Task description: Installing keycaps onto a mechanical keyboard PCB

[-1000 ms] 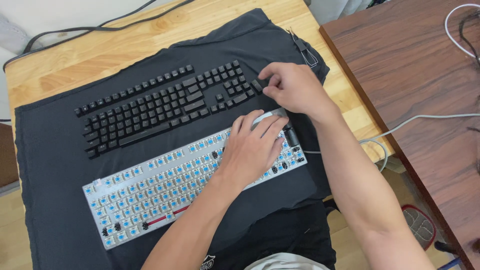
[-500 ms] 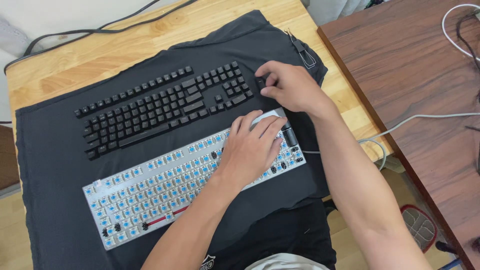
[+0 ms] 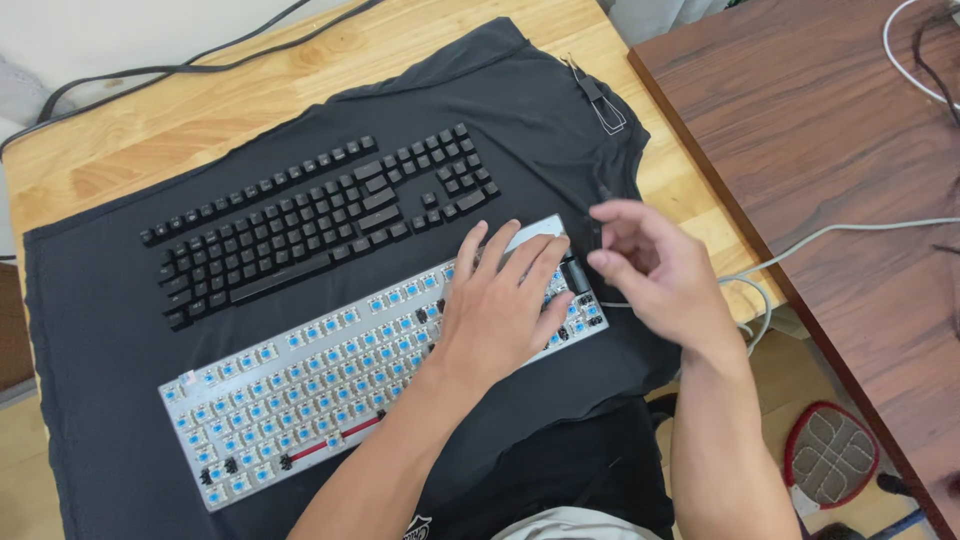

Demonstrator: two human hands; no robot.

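Right hand (image 3: 655,270) came back from key rows (image 3: 310,220), now pinching black keycap (image 3: 597,235) (long, thin one) just beside board (image 3: 300,385). Left hand (image 3: 505,300) still flat on board's right end, fingers spread. Cap likely goes on there.

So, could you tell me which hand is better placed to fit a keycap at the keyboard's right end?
Probably the right hand: its pinched fingertips hover beside the right end of the keyboard, while the left hand lies flat on the switches, bracing it.
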